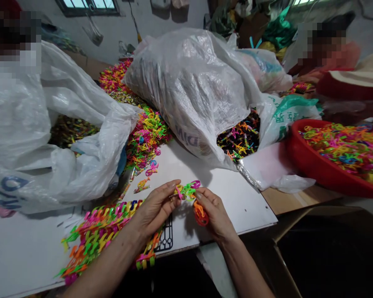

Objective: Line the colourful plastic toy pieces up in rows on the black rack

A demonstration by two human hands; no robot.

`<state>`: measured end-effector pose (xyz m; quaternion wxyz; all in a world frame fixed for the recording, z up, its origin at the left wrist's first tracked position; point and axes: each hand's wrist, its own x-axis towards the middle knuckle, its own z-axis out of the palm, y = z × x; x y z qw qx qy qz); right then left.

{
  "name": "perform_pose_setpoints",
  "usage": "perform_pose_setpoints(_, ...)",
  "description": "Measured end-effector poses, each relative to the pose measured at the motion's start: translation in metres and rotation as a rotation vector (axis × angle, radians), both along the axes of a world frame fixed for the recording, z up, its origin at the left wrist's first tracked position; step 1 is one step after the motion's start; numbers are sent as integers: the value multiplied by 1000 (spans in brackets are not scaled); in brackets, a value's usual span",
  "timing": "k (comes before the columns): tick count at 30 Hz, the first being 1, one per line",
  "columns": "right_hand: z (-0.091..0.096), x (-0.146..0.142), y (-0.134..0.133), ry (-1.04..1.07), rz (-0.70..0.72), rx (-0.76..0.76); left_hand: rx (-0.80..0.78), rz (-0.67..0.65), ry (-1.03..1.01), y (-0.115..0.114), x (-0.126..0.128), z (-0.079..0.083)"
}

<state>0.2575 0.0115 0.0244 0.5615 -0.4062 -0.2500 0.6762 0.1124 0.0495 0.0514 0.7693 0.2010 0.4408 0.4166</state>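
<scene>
My left hand point(157, 207) and my right hand point(214, 213) meet over the white board point(236, 198), both pinching a small cluster of neon plastic pieces point(188, 189), green, pink and yellow. An orange plastic piece point(200, 215) hangs in my right palm. Under my left wrist lies a long row of linked coloured plastic pieces point(96, 231) stretching to the left along the board.
A big clear plastic bag point(189, 87) lies behind the hands, another point(65, 136) at left, both with coloured pieces. Loose neon pieces point(144, 138) pile between them. A red basin point(311, 167) of pieces sits right. An open cardboard box point(329, 248) is below right. Other people sit at the far corners.
</scene>
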Motion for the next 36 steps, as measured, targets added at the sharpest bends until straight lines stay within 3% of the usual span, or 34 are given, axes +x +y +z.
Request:
perform_pose_setpoints(3, 4, 0, -4, 9, 41, 24, 28, -15, 22, 1, 1, -2)
perform_pose_setpoints(8, 7, 0, -13, 54, 267, 120, 53, -98, 31, 0, 1, -1)
perform_pose_setpoints(11, 3, 4, -18, 115, 323, 148, 89, -132, 39, 2, 3, 1)
perform_pose_setpoints(15, -4, 16, -16, 128, 423, 173, 214, -151, 223, 31, -3, 2)
perform_pose_setpoints(18, -12, 29, -7, -219, 248, 167, 407, -98, 697, 69, -23, 3)
perform_pose_setpoints(20, -22, 38, -2, -651, 101, 178, 505, -20, 958, 88, -37, 2)
perform_pose_setpoints(21, -29, 41, 0, -878, 57, 194, 582, -47, 1125, 93, -41, 1)
perform_pose_setpoints(23, -43, 45, 1, -1271, 27, 227, 773, -290, 1451, 95, -39, -6)
perform_pose_setpoints(25, -55, 42, 0, -1522, 48, 264, 917, -647, 1627, 88, -25, -19)
perform_pose_setpoints(27, -61, 37, -1, -1647, 76, 288, 932, -864, 1564, 80, -3, -34)
perform_pose_setpoints(29, -63, 34, -3, -1665, 94, 280, 926, -932, 1495, 77, 17, -46)
perform_pose_setpoints(32, -61, 38, -5, -1572, 111, 206, 922, -933, 1400, 84, 32, -52)
perform_pose_setpoints(36, -59, 51, -7, -1542, 146, 60, 877, -792, 1275, 89, 19, -31)
